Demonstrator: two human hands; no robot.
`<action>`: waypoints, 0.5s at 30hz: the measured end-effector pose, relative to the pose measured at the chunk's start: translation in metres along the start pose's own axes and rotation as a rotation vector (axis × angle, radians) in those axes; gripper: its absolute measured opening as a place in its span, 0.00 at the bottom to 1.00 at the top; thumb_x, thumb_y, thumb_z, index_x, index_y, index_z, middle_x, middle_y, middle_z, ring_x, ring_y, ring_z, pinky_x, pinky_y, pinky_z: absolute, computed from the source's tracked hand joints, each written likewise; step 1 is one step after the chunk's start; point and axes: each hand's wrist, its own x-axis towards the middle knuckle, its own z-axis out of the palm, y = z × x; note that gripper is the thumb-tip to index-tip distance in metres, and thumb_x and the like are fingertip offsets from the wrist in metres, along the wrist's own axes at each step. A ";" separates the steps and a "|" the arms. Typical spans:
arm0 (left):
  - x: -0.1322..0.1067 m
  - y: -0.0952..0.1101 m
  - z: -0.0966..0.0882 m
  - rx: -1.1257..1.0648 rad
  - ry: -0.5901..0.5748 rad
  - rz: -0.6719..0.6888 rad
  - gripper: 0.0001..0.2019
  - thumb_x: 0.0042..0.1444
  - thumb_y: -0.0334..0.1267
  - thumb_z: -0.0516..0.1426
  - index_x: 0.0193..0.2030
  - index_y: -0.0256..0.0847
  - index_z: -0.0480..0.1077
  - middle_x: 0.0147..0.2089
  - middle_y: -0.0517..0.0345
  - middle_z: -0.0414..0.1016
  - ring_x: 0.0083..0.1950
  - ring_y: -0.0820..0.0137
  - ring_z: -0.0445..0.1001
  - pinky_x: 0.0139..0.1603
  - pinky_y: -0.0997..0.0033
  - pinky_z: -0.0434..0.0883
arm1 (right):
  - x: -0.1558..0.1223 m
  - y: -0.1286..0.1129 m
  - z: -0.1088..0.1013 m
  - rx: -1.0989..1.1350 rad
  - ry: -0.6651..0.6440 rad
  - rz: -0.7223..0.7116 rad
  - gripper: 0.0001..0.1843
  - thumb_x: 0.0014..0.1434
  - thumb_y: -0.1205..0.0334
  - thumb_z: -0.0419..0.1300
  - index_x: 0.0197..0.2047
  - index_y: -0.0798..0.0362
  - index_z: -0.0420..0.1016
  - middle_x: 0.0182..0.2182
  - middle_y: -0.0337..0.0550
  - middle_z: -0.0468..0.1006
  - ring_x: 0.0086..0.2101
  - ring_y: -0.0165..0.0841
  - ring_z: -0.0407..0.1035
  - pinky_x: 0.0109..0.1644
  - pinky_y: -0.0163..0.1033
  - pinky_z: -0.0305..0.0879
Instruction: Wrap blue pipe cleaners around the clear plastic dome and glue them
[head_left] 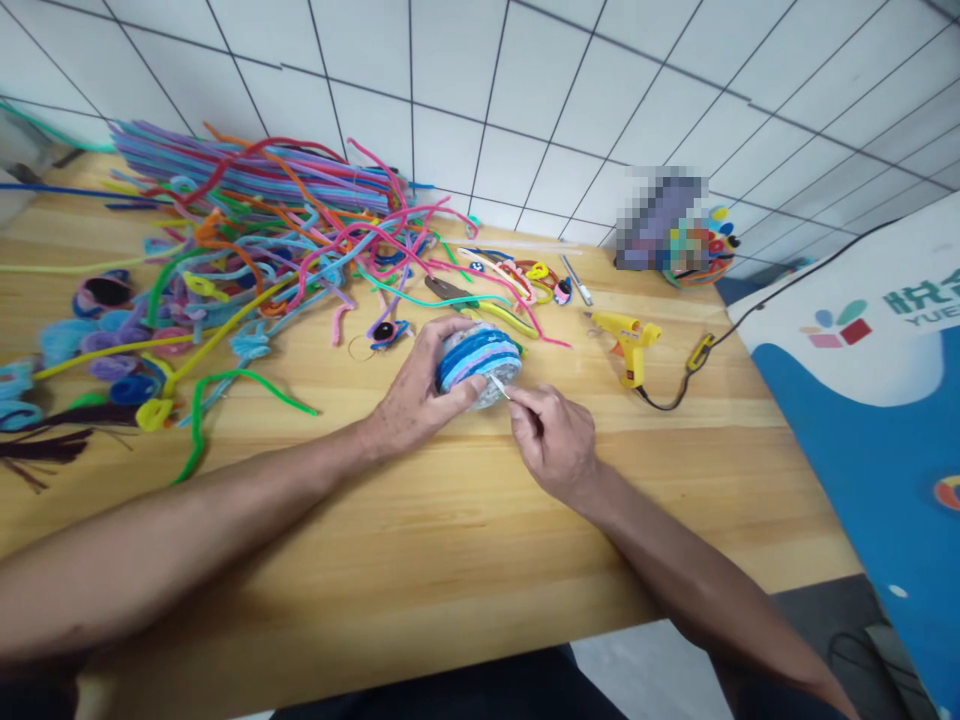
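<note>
A ball (480,352) with blue, light-blue and pinkish fuzzy stripes over a pale, shiny surface is held above the wooden table (450,560). My left hand (416,395) wraps round its left side, thumb across the near face. With its thumb and forefinger, my right hand (555,435) pinches a thin, whitish, pointed piece (498,385), its tip against the near right of the ball. Its exact kind is too small to tell. Just behind the ball lie pliers with yellow-green handles (510,318).
A tangled heap of coloured pipe cleaners (247,250) covers the back left. Right of the ball stands a yellow glue gun (630,345) with a black cord. A pen (576,280) and a small basket (697,265) lie farther back, near the tiled wall (450,90).
</note>
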 end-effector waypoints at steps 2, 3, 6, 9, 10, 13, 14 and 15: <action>0.000 0.000 0.000 -0.003 0.006 0.016 0.30 0.71 0.56 0.62 0.72 0.49 0.60 0.72 0.44 0.68 0.74 0.51 0.71 0.77 0.43 0.71 | 0.001 -0.001 0.000 -0.016 0.001 -0.005 0.14 0.75 0.70 0.57 0.60 0.49 0.74 0.35 0.40 0.86 0.33 0.33 0.81 0.39 0.38 0.76; 0.000 -0.001 0.001 -0.004 0.007 0.023 0.30 0.71 0.56 0.62 0.72 0.48 0.60 0.72 0.44 0.68 0.74 0.51 0.71 0.76 0.43 0.71 | 0.001 -0.002 0.000 -0.026 0.001 -0.008 0.14 0.75 0.70 0.57 0.59 0.49 0.74 0.35 0.39 0.86 0.33 0.33 0.81 0.39 0.37 0.76; 0.000 0.000 0.001 0.001 0.002 0.036 0.29 0.71 0.55 0.62 0.72 0.48 0.60 0.71 0.44 0.68 0.74 0.51 0.71 0.76 0.43 0.71 | 0.001 -0.002 0.002 -0.040 0.015 -0.021 0.11 0.76 0.70 0.57 0.57 0.50 0.74 0.33 0.39 0.85 0.32 0.33 0.80 0.38 0.37 0.75; 0.001 0.000 0.000 0.010 -0.003 0.047 0.29 0.72 0.55 0.62 0.71 0.48 0.60 0.71 0.43 0.68 0.73 0.52 0.71 0.76 0.44 0.72 | 0.002 0.000 0.004 -0.022 0.035 -0.038 0.10 0.75 0.71 0.57 0.56 0.53 0.75 0.33 0.40 0.84 0.32 0.32 0.80 0.38 0.36 0.75; 0.001 0.000 0.000 0.010 -0.003 0.050 0.29 0.72 0.55 0.62 0.71 0.48 0.60 0.71 0.43 0.68 0.73 0.52 0.71 0.76 0.44 0.72 | 0.003 0.000 0.004 -0.014 0.038 -0.043 0.10 0.75 0.71 0.57 0.56 0.53 0.75 0.33 0.40 0.84 0.32 0.33 0.80 0.38 0.36 0.75; 0.001 0.000 0.000 0.000 -0.006 0.050 0.29 0.72 0.55 0.62 0.71 0.48 0.60 0.71 0.43 0.68 0.73 0.53 0.72 0.76 0.44 0.73 | 0.004 0.000 0.004 -0.002 0.037 -0.037 0.11 0.75 0.71 0.57 0.56 0.51 0.75 0.33 0.39 0.84 0.32 0.32 0.80 0.37 0.37 0.75; 0.001 -0.001 0.000 -0.001 -0.007 0.049 0.29 0.72 0.55 0.62 0.71 0.48 0.60 0.71 0.43 0.68 0.73 0.53 0.72 0.76 0.44 0.72 | 0.004 -0.001 0.004 0.000 0.035 -0.030 0.11 0.76 0.70 0.57 0.57 0.51 0.74 0.33 0.39 0.84 0.32 0.32 0.80 0.37 0.36 0.75; 0.001 -0.001 0.000 -0.001 -0.005 0.048 0.29 0.72 0.55 0.62 0.71 0.48 0.60 0.71 0.43 0.68 0.73 0.53 0.71 0.76 0.44 0.72 | 0.004 -0.001 0.003 0.002 0.032 -0.022 0.11 0.76 0.70 0.57 0.57 0.51 0.74 0.34 0.39 0.84 0.32 0.32 0.80 0.37 0.36 0.75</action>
